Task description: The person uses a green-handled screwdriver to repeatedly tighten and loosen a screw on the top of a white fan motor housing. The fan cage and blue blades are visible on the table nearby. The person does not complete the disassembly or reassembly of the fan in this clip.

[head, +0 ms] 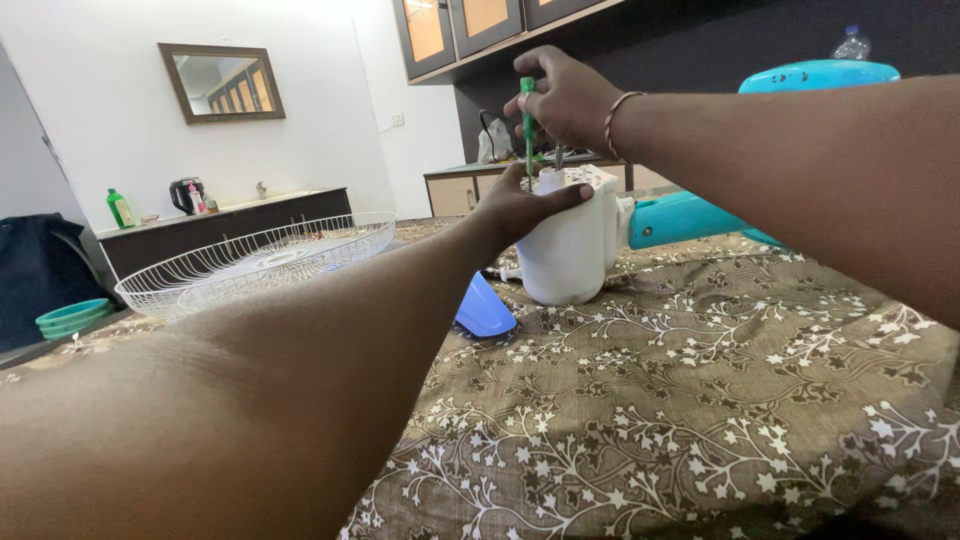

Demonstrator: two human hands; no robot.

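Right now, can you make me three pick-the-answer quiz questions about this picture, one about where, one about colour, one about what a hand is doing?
1. Where is the wire guard?
A. left of the white housing
B. on top of it
C. on the floor

2. What colour is the screwdriver handle?
A. red
B. green
C. black

3. What is the left hand doing?
A. hanging free
B. holding a cup
C. resting on the housing

Answers: 1 A, the guard lies on the cloth to the left. 2 B, the handle in the right hand is green. 3 C, its thumb lies across the housing's top.
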